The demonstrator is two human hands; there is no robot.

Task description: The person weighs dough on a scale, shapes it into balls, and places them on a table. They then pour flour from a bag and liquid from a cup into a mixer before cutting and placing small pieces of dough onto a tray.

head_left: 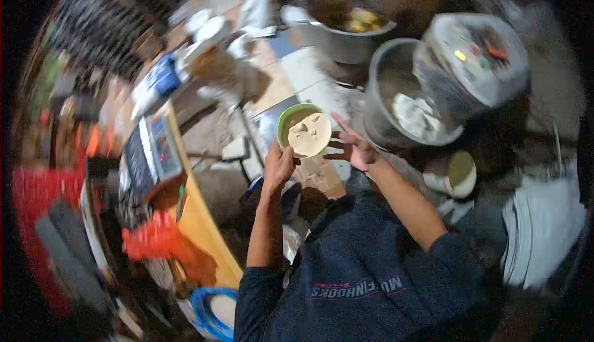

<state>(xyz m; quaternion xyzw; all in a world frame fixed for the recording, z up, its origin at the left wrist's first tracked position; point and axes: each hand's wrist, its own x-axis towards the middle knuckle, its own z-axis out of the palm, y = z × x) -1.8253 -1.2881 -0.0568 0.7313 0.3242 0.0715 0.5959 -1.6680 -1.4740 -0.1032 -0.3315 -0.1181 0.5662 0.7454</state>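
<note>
A green bowl [283, 130] with pale beige powder [311, 136] in it is held out in front of my body. My left hand [279, 164] grips its near left side, thumb over the rim. At the bowl's right edge is my right hand [357, 146], its fingers spread apart and fingertips right by the rim. The powder is lumpy and heaped toward the right of the bowl.
On the right stand a large grey bucket [378, 88] with white material inside and a plastic-covered container [476, 64]. A wide tub [318, 40] stands behind. At left are a digital scale [162, 147], an orange bag [162, 237] and a yellow board edge [207, 215].
</note>
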